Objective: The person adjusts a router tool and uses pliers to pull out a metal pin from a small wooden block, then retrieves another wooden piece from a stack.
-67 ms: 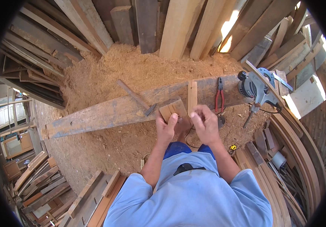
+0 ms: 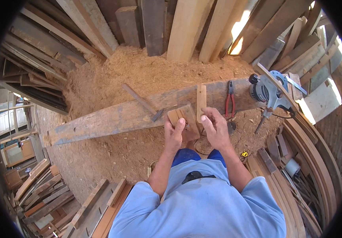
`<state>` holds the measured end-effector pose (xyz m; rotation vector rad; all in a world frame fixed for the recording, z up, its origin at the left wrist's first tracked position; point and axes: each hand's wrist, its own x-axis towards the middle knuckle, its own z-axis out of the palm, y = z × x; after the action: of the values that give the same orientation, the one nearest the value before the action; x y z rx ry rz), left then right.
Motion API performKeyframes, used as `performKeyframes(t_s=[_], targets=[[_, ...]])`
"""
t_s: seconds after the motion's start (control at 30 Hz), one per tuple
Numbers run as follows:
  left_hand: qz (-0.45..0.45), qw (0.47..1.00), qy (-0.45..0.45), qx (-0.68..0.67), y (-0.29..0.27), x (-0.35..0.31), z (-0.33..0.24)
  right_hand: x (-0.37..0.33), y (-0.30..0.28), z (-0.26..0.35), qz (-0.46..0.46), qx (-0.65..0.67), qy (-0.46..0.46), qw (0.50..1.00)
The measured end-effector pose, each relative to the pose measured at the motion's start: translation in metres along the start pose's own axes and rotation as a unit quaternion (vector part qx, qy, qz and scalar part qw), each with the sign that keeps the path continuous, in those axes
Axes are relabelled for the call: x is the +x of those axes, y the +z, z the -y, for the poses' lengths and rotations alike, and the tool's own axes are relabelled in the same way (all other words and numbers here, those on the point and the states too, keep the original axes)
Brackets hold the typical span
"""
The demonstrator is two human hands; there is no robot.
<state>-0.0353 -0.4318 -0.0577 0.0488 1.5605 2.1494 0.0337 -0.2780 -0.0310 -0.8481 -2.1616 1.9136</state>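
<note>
My left hand (image 2: 174, 133) is closed around the side of a wooden block (image 2: 190, 119), its thumb lying on top. The block has a lighter grooved strip on its upper face and is held tilted above the front edge of a long worn plank (image 2: 111, 111). Just right of the block is my right hand (image 2: 217, 129), fingers loosely curled and thumb apart, with nothing seen between them. Its fingertips come close to a short pale wood strip (image 2: 201, 99) lying across the plank; whether they touch it I cannot tell.
A hammer (image 2: 141, 100) lies on the plank to the left. Red-handled pliers (image 2: 230, 100) lie to the right, before a grey-blue power tool (image 2: 269, 91). Sawdust (image 2: 139, 73) covers the floor; boards (image 2: 188, 29) lean behind. A yellow tape measure (image 2: 244, 154) sits near my right side.
My right thumb and forefinger have parted slightly, and the hand has shifted a little. The block in my left hand has turned slightly.
</note>
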Motion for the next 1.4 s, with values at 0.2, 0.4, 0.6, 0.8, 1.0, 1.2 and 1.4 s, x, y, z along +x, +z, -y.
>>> performKeyframes(t_s=[0.2,0.4,0.6,0.8,1.0,1.2,1.4], targets=[[0.031,0.974,-0.075,0.210,0.017,-0.005,0.030,-0.007,0.003,-0.022,0.168,0.418,0.112,0.886],[0.045,0.909,0.059,0.410,0.008,0.021,0.077,0.002,-0.036,-0.050,0.094,0.276,0.072,0.954],[0.055,0.984,-0.029,0.167,0.034,0.085,0.113,0.034,-0.024,-0.089,0.066,0.047,0.020,0.997],[0.075,0.959,-0.002,0.273,0.029,0.090,0.130,0.035,0.004,-0.130,-0.023,-0.011,-0.032,0.999],[0.113,0.951,0.013,0.288,0.038,0.095,0.119,0.107,-0.011,-0.102,-0.029,-0.002,-0.009,1.000],[0.097,0.942,-0.029,0.319,0.010,0.100,0.162,0.066,0.002,-0.122,-0.045,-0.008,-0.033,0.998],[0.098,0.926,-0.095,0.352,0.011,0.097,0.161,0.133,-0.003,-0.109,-0.072,-0.015,-0.033,0.997]])
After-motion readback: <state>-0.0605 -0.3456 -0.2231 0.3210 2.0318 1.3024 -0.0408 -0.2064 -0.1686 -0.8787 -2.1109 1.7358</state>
